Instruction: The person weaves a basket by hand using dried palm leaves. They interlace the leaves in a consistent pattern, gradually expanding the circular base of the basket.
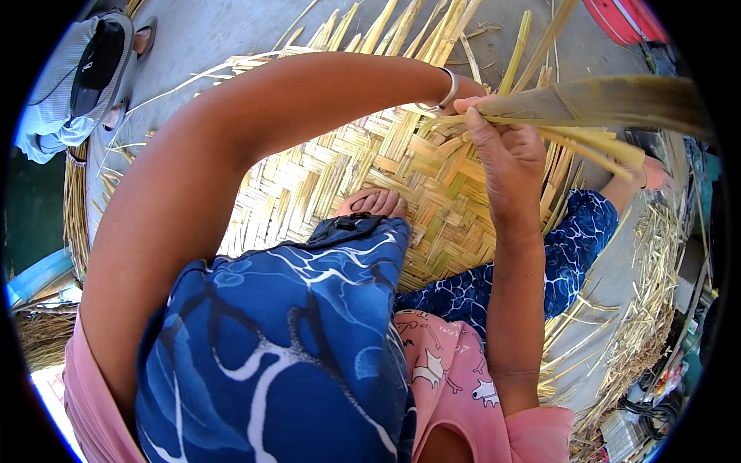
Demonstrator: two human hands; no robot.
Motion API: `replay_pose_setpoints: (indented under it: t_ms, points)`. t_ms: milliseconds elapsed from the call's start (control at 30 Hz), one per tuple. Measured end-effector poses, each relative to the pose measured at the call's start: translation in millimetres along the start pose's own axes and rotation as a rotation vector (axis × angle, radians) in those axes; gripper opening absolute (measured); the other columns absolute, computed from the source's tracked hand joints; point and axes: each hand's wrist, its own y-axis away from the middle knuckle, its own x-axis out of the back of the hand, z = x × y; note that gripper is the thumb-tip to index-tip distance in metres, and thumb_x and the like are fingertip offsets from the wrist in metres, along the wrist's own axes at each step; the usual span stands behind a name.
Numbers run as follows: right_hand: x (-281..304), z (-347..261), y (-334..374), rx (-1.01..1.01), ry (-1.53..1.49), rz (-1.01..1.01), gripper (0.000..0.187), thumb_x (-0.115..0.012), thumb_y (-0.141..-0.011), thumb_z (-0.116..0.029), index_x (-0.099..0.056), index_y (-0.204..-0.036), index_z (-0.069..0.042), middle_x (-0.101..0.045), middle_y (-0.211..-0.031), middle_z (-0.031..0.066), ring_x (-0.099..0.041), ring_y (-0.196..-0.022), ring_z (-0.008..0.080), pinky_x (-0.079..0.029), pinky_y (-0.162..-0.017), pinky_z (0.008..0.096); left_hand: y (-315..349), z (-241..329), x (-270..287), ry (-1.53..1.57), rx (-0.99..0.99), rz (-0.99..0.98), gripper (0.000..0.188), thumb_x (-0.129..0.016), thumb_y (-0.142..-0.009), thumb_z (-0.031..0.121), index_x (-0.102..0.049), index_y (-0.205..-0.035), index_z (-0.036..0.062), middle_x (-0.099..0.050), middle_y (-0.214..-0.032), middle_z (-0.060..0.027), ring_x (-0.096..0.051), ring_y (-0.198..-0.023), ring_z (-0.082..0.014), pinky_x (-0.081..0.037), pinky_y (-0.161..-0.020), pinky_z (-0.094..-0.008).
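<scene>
My right hand point(509, 150) is closed, its thumb pressed on a flattened reed strip point(610, 104) that sticks out to the right, its far end blurred. A paler split strip point(594, 143) hangs beside it. My left hand point(465, 104), with a metal bangle point(450, 89) at the wrist, meets the right one at the strip's near end; its fingers are partly hidden but appear closed on the strip. Below both hands lies a woven reed mat point(455, 197), its loose strip ends point(417, 35) fanning out at the far edge.
My bare foot point(378, 202) rests on the mat, and my other leg point(579, 231) stretches right. Loose reed scraps point(641, 309) are heaped at the right. Another person's sandalled feet point(145, 38) are at far left. A red object point(625, 21) lies at far right.
</scene>
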Motion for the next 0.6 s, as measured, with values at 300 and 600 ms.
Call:
replay_pose_setpoints:
  t_ms: [300, 600]
  points:
    - [31.2, 11.9, -13.2, -0.003, 0.027, 0.135, 0.014, -0.053, -0.089, -0.01, -0.056, -0.099, -0.002, -0.062, -0.096, 0.0069, -0.055, -0.088, 0.0108, -0.042, -0.08, 0.0227, 57.9, 48.7, 17.7, 0.233, 0.32, 0.451, 0.026, -0.063, -0.071, 0.021, -0.064, -0.09, 0.0038, -0.065, -0.077, -0.0152, -0.063, -0.07, -0.0256, -0.05, -0.068, -0.034]
    - [61.4, 51.7, -86.1, -0.151, -0.051, 0.122, 0.021, -0.058, -0.086, -0.017, -0.055, -0.098, 0.0, -0.06, -0.092, 0.008, -0.055, -0.082, 0.0117, -0.044, -0.074, 0.024, 97.5, 71.9, 9.8, 0.352, 0.351, 0.723, 0.025, -0.069, -0.077, 0.027, -0.065, -0.083, 0.0026, -0.058, -0.062, -0.001, -0.051, -0.055, -0.0085, -0.042, -0.051, -0.0262]
